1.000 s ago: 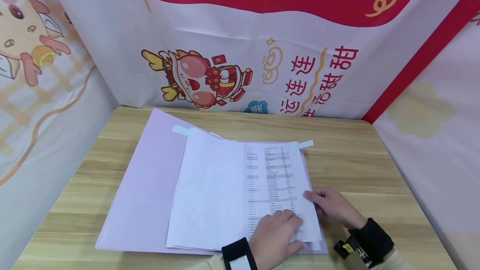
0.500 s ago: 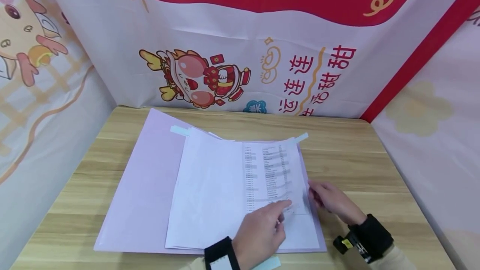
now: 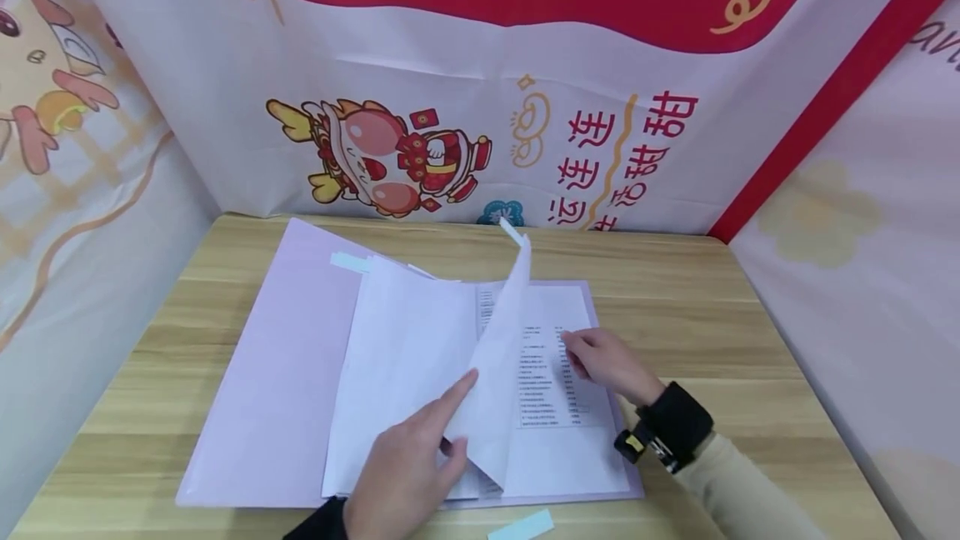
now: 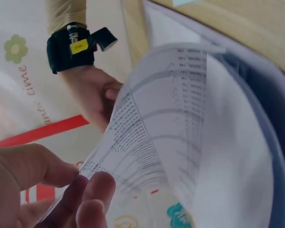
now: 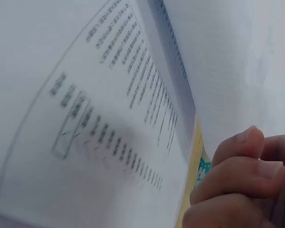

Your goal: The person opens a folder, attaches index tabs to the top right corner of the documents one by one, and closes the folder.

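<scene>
A pale purple folder [image 3: 255,390] lies spread on the wooden table with a stack of white sheets in it. One printed sheet [image 3: 487,415] stands lifted and curved in mid-turn, a light blue sticky tab [image 3: 512,231] at its top. My left hand [image 3: 408,465] pinches this sheet's edge between thumb and fingers, as the left wrist view shows its printed side [image 4: 171,104]. Over the printed page beneath [image 3: 551,457] hovers my right hand [image 3: 609,365]. Its fingers [image 5: 237,180] are loosely bent with nothing seen between them.
Another light blue sticky tab [image 3: 350,262] sticks out at the left stack's top. A loose-looking light blue strip [image 3: 521,525] lies at the table's near edge. Printed cloth [image 3: 420,48] hangs behind the table [image 3: 675,298] and along both sides.
The top right sheet has been lifted and swung leftward, uncovering another printed page. My left hand has moved left with the sheet; the right hand has come leftward from the folder's edge over the page.
</scene>
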`<state>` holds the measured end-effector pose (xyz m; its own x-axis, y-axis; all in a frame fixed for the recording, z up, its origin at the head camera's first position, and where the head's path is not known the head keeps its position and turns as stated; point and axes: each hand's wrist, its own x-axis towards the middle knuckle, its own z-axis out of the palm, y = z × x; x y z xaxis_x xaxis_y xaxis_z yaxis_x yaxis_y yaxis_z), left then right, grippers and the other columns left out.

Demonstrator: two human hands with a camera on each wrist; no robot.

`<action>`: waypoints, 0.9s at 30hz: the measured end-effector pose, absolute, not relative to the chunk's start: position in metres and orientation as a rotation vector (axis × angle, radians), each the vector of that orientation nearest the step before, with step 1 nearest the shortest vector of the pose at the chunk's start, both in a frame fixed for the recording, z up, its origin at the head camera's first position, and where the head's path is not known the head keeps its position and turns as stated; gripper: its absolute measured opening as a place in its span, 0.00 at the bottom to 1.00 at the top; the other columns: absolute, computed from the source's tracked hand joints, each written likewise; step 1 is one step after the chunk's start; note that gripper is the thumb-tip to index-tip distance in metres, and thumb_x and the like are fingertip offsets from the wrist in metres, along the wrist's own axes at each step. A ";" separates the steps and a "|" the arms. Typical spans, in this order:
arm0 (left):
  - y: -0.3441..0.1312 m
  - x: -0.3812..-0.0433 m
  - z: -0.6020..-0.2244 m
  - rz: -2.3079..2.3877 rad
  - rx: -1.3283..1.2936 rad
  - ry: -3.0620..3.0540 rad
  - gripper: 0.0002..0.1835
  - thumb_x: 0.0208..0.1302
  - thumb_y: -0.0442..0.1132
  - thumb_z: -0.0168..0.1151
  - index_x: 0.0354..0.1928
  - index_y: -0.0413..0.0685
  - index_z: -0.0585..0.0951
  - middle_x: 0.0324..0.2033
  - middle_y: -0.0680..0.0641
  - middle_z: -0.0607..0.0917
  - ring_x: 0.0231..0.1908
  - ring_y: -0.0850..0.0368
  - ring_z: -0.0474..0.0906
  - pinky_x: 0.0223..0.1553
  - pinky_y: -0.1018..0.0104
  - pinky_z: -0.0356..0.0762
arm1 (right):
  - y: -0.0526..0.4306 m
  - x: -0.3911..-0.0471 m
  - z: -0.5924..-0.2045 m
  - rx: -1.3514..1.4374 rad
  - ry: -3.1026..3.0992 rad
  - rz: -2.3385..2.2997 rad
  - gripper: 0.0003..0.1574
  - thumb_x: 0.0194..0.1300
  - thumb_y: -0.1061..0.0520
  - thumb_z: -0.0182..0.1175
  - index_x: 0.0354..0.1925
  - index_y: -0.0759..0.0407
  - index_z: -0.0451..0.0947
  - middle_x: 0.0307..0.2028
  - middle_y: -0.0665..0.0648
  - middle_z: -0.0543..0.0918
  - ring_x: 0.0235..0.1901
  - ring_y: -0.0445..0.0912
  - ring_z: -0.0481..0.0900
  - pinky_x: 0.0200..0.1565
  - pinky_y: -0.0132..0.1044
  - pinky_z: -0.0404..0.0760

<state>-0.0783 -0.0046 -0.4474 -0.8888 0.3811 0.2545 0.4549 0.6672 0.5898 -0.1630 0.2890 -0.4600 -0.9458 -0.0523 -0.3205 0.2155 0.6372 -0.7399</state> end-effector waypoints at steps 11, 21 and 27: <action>-0.045 -0.071 -0.446 -0.831 -0.632 -2.508 0.29 0.49 0.33 0.77 0.58 0.51 0.85 0.42 0.55 0.89 0.28 0.75 0.77 0.29 0.73 0.78 | 0.229 -0.184 -0.463 -0.322 2.727 -0.996 0.20 0.78 0.52 0.55 0.27 0.55 0.73 0.20 0.48 0.68 0.23 0.43 0.70 0.29 0.35 0.69; -0.071 -0.058 -0.453 -0.768 -0.554 -2.543 0.28 0.45 0.36 0.77 0.54 0.51 0.86 0.21 0.67 0.75 0.17 0.81 0.56 0.15 0.81 0.55 | 0.177 -0.184 -0.474 -0.542 2.755 -0.771 0.15 0.75 0.46 0.59 0.30 0.48 0.74 0.19 0.45 0.69 0.20 0.38 0.71 0.26 0.31 0.68; -0.079 -0.054 -0.458 -0.713 -0.447 -2.664 0.24 0.47 0.40 0.77 0.51 0.54 0.87 0.15 0.70 0.61 0.15 0.79 0.54 0.13 0.77 0.54 | 0.162 -0.186 -0.492 -0.589 2.804 -0.630 0.18 0.75 0.45 0.59 0.28 0.48 0.72 0.18 0.45 0.67 0.19 0.38 0.69 0.24 0.30 0.65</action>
